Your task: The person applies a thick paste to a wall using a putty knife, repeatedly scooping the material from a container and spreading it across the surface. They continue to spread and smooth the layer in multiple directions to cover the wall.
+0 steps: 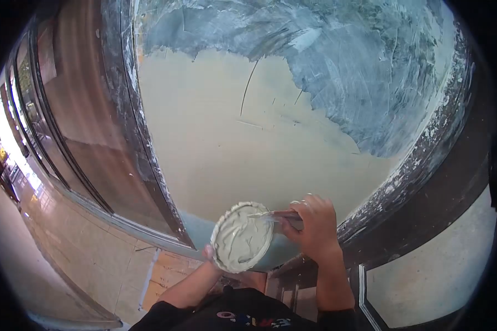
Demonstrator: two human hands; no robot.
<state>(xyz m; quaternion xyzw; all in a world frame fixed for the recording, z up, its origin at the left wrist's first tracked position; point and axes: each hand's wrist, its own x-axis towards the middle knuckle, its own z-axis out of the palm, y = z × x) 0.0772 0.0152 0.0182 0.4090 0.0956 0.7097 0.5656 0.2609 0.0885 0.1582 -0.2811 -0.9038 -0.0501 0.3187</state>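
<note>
My left hand (209, 254) supports a round, pie-shaped dish of pale putty (240, 243) from its left side and below; most of its fingers are hidden behind the dish. Closed around the brown handle of a putty knife (287, 214) is my right hand (315, 220), with whitish smears on the fingers. The knife's blade reaches over the dish's right rim and touches the putty. Just beyond both hands stands a wall panel, its lower part coated in smooth beige putty (221, 143) with a few dark scratches. Above that coat, the surface is streaky blue-grey (348, 71).
A dark frame (154, 149) with white smears borders the panel on the left, and another dark frame (408, 171) on the right. Brown glazed panels (88, 99) stand further left. Below lie a tiled floor (105, 254) and an orange-brown board (168, 270).
</note>
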